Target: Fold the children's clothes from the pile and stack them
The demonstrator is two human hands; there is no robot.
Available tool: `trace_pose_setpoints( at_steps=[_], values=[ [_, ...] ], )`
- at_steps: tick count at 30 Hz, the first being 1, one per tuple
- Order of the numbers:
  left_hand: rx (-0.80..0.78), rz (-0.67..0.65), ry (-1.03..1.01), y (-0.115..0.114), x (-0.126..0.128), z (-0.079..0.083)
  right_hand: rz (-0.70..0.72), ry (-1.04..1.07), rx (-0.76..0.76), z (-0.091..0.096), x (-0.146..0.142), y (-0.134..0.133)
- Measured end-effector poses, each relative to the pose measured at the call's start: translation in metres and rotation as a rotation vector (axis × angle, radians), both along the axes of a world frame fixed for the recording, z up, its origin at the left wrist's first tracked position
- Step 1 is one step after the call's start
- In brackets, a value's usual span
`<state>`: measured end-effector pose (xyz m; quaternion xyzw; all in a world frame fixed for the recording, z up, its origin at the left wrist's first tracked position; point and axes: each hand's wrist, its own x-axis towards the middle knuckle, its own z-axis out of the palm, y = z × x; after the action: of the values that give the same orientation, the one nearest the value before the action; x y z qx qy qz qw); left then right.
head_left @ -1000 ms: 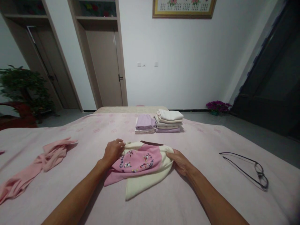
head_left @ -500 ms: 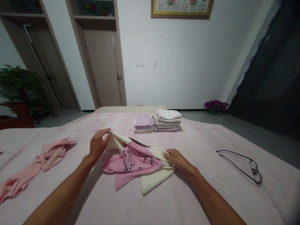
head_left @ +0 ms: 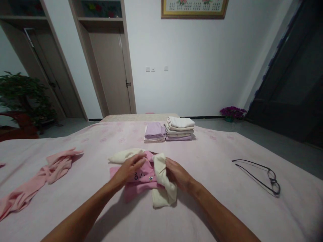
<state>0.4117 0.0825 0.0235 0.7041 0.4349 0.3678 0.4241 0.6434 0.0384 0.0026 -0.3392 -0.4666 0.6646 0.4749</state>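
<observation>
A child's pink shirt with cream sleeves (head_left: 165, 179) lies bunched on the pale pink bedspread (head_left: 202, 215), dark lettering and small printed figures on its front. My left hand (head_left: 130, 169) rests over the pink front, fingers stretched out and touching the cloth. On the other side my right hand (head_left: 178, 173) is closed on the cream sleeve, which is bent inward over the front; its fingertips are hidden by the fabric. The other cream sleeve reaches out beyond my left hand.
Salmon-pink clothing (head_left: 59, 164) lies crumpled at the left. Behind the shirt sit a folded purple stack (head_left: 154, 131) and a taller, mostly white stack (head_left: 180, 124). Black-framed glasses (head_left: 272, 181) lie at the right.
My left hand has let go of the raised cream sleeve and moved right onto the shirt's front. My right hand has drawn its sleeve inward, and the shirt is more bunched.
</observation>
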Motion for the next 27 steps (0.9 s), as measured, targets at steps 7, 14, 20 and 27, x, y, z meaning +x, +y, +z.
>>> trace_pose_setpoints(
  at_steps=[7,14,20,27],
  values=[
    [-0.367,-0.062,-0.417,-0.031,0.04,-0.045,0.125,-0.124,-0.023,-0.012,-0.01,-0.003],
    [-0.512,0.044,-0.59,-0.024,0.02,-0.01,-0.302,-0.43,0.161,-0.031,0.033,0.049],
    [-0.357,-0.139,-0.724,-0.025,0.011,0.041,-0.065,-0.43,0.484,-0.023,0.002,0.087],
    [-0.4,-0.263,-0.826,-0.03,-0.008,0.072,0.279,-0.176,0.377,-0.007,-0.042,0.086]
  ],
)
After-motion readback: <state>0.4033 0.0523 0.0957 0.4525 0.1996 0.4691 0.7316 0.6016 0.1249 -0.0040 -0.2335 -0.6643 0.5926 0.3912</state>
